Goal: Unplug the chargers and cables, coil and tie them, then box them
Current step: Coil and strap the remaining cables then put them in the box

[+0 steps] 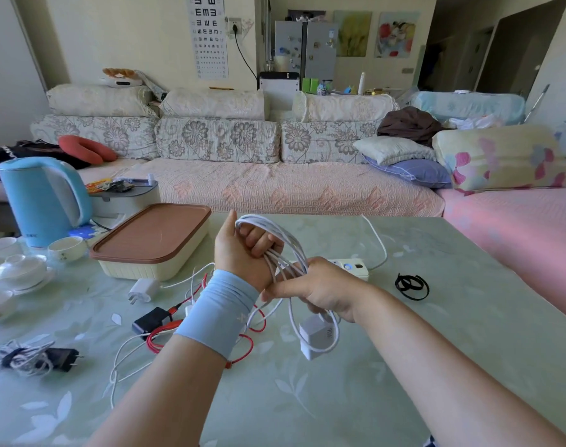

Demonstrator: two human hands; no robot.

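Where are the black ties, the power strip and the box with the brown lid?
black ties point(402, 283), head view, left bunched part
power strip point(359, 269), head view, top face
box point(149, 233), head view, brown lid

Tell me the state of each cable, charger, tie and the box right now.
white cable: looped, held by left hand and right hand
white charger: dangling below the loops
box: lid shut
black ties: lying loose, unused
red cable: uncoiled
grey bundle: coiled, tied
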